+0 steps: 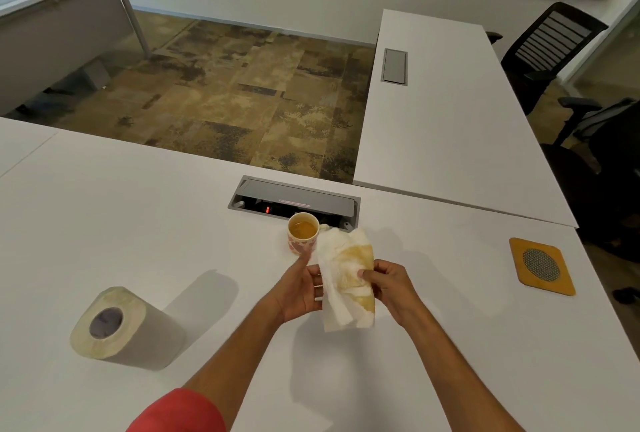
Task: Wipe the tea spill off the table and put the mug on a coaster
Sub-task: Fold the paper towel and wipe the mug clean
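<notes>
While most of the view is taken by the white table (138,223), its near edge runs out of the picture at the bottom. A second white desk (450,120) joins it at the far right, with black chairs (540,50) beyond, partly cut off at the right edge. Set into the table's far side is a grey cable box (294,199), lid open, its contents too dark to make out. On the near left a paper roll (121,324) lies on its side, its hollow core pointing near-left. Over the table's middle, a tea-stained paper towel (346,279) is held up off the surface, its long axis running near to far, the brown stain on its right half. The right hand (391,289) pinches it from the right, thumb pressed on the stain. The left hand (301,289) is at its left edge, fingers partly hidden behind the sheet, forefinger stretched toward the mug (303,232). That mug stands upright just beyond the towel, tea inside, its handle hidden. The yellow coaster (542,267) lies flat well apart at the right. A red sleeve (180,411) shows at the bottom.
</notes>
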